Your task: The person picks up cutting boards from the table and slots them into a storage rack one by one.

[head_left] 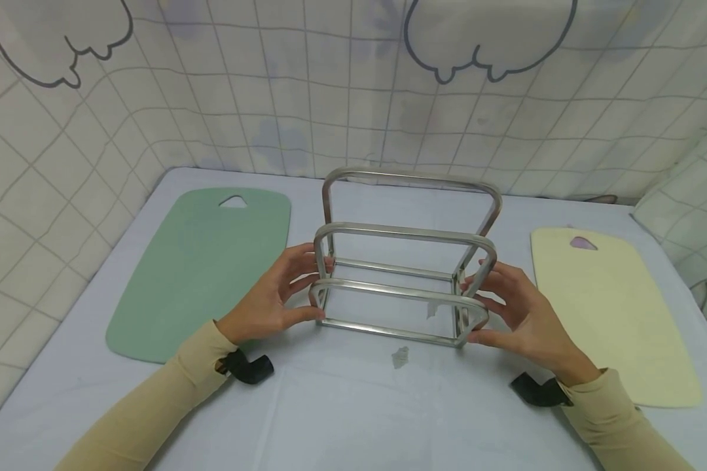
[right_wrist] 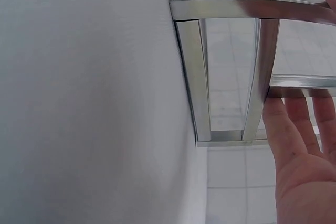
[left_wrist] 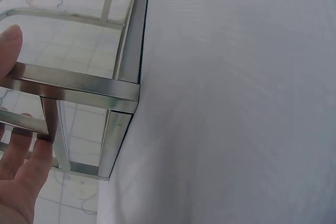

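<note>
A silver metal rack (head_left: 405,234) with three upright loops of stepped height stands on the white-covered table, between both hands. My left hand (head_left: 285,288) grips its left end, thumb at the lowest front loop and fingers at the loop behind. At the right end, my right hand (head_left: 515,320) holds it the same way. The left wrist view shows fingers (left_wrist: 31,169) against a bar of the rack (left_wrist: 73,85). In the right wrist view, fingertips (right_wrist: 275,109) touch the underside of a bar on the rack (right_wrist: 241,8).
A green cutting board (head_left: 206,275) lies flat on the left, a pale yellow cutting board (head_left: 607,314) on the right. Behind the table hangs a white grid-patterned cloth (head_left: 330,91). A small grey patch (head_left: 400,357) marks the tablecloth in front of the rack.
</note>
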`<state>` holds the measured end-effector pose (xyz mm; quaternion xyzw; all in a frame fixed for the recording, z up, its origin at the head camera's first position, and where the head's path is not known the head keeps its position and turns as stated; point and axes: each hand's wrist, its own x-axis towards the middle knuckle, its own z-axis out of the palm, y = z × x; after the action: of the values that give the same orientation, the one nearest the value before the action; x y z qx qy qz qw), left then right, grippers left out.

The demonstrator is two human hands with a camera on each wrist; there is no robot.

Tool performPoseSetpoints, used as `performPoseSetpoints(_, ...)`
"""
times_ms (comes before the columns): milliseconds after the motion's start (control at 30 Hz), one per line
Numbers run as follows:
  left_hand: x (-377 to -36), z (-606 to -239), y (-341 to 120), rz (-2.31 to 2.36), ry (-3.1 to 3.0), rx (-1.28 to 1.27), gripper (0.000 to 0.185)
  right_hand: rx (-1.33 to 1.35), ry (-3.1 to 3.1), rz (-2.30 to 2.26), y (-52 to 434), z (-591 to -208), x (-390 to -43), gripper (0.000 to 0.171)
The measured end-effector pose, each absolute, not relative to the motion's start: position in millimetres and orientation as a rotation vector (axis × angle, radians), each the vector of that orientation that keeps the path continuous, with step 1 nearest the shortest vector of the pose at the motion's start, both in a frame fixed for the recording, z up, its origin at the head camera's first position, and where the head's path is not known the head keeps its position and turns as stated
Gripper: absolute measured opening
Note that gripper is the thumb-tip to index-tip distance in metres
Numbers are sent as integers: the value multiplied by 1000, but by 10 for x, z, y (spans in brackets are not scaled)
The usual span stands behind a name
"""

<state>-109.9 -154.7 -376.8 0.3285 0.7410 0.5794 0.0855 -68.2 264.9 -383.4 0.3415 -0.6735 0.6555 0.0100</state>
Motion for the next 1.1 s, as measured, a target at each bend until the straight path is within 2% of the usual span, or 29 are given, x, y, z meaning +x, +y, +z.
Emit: performPoseSetpoints(1100,-1120,-3765,-1555,1726,2222,996,97,1035,-2123,2078,2640,-3818,-681,105)
